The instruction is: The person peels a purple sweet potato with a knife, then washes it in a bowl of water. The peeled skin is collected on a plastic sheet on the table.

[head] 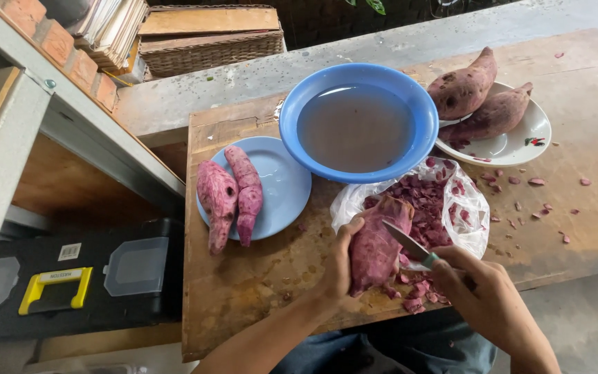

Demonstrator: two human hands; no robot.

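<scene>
Nearest the camera, the left hand point(337, 266) is closed around a purple sweet potato point(375, 246), which is held upright at the near edge of the wooden board point(243, 291). Its upper part is already peeled, the flesh showing pale violet. The right hand point(489, 294) is wrapped tight round the green handle of a knife point(410, 244), and the blade is laid against the potato's right side.

At the far left a black toolbox point(70, 284) with a yellow latch is seen below the board, beside a grey metal frame point(8, 138). On the board's left part a light blue plate point(278, 187) is set, and two peeled potatoes point(230, 194) are laid on it side by side, touching. Behind the plate, off the board, a wicker basket point(209, 45) is stood on the concrete ledge.

Right of the plate a blue bowl point(288, 118) filled with cloudy water is placed. Just in front of it, touching its rim, a clear plastic bag point(468, 221) is spread open and is filled with purple peelings point(427, 208); more are heaped under the held potato. Further right, a white dish point(527, 142) is seen with two unpeeled potatoes point(479, 100) leaned on it, and loose scraps are scattered over the board about it.
</scene>
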